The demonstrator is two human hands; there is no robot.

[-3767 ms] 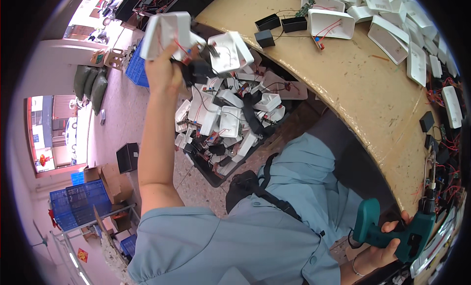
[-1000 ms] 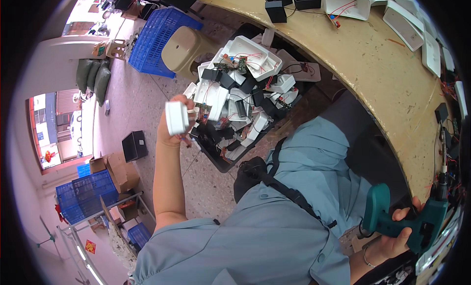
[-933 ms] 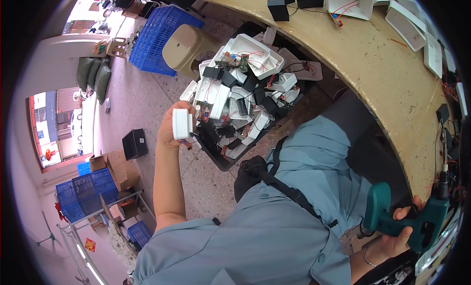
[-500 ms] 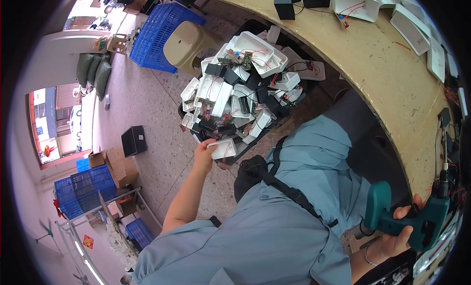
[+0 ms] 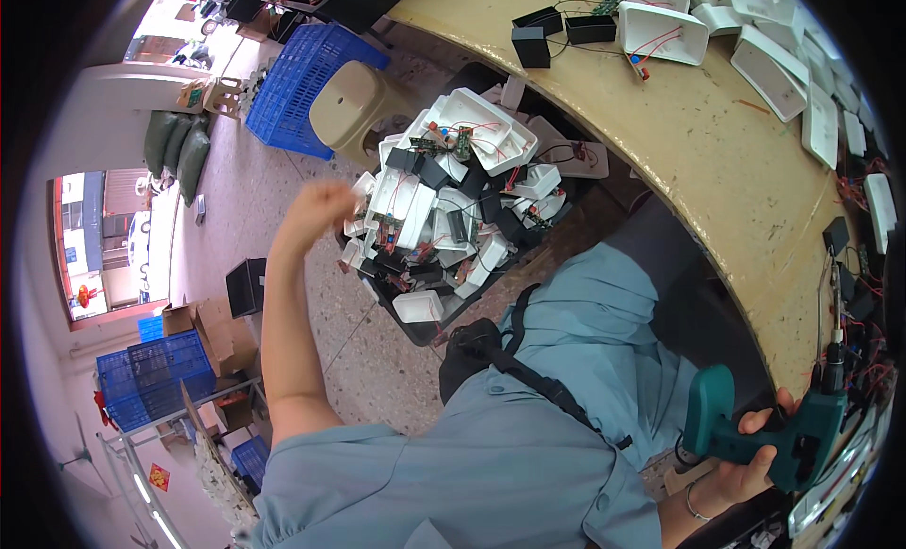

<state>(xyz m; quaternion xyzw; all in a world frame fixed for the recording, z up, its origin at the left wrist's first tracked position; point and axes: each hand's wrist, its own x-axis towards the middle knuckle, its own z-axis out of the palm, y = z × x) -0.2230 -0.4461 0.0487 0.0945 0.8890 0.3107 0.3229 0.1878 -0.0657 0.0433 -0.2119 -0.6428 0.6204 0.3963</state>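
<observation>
My left hand [image 5: 326, 209] hovers by the left edge of a heaped black tray [image 5: 415, 334]. It is curled and blurred, so its fingers cannot be made out. The pile holds white plastic casings [image 5: 404, 195], small black boxes [image 5: 458, 226] and circuit boards [image 5: 462, 143] with red wires. One small white casing [image 5: 418, 306] lies at the tray's near edge, apart from my hand. At the lower right, my right hand [image 5: 750, 459] is wrapped round the handle of a green power drill [image 5: 812, 440]. Its long bit [image 5: 834, 304] points away from me beside the table edge.
A yellowish worktable [image 5: 661, 124] curves along the right, with more white casings [image 5: 769, 72] and small black boxes [image 5: 531, 47] on it. Beyond the tray stand a beige stool [image 5: 344, 96] and a blue crate [image 5: 302, 91]. A black bin [image 5: 245, 287] sits on the floor at left.
My left hand has let go of the small white casing, which now lies on the pile's near edge. The hand has moved away and up. My right hand still grips the drill.
</observation>
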